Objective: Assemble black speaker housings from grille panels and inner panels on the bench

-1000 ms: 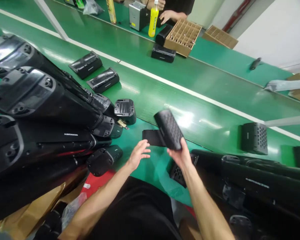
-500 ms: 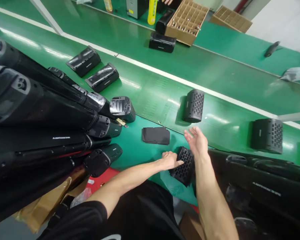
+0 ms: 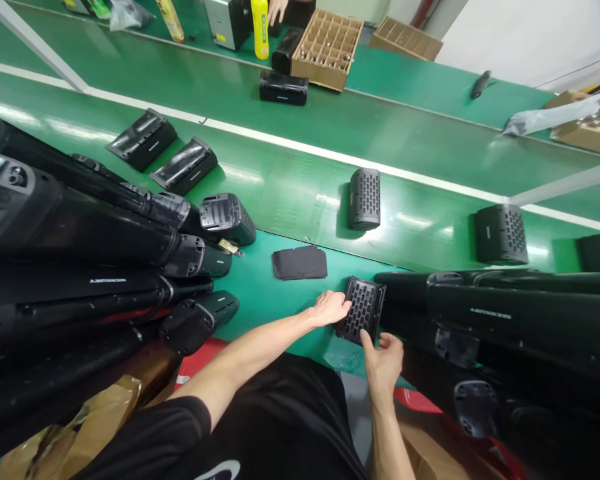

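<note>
A black perforated cover (image 3: 363,308) lies at the near edge of the green bench. My left hand (image 3: 331,308) rests against its left side with fingers curled on it. My right hand (image 3: 383,353) touches its lower right corner with thumb and fingers. A flat black sheet (image 3: 299,263) lies just left of the cover. On the green conveyor belt (image 3: 290,180) beyond stands a black perforated housing (image 3: 364,198), with another one (image 3: 501,233) further right.
Long black tubular housings (image 3: 80,253) are stacked at the left and more (image 3: 510,313) at the right. Two glossy black shells (image 3: 163,150) lie on the belt. Across it a cardboard divider tray (image 3: 327,47), a yellow bottle (image 3: 260,27) and another person's hand (image 3: 277,8).
The perforated housing that my right hand held a second ago now stands on the belt. My right hand came back down to the cover's corner; my left hand moved onto the cover.
</note>
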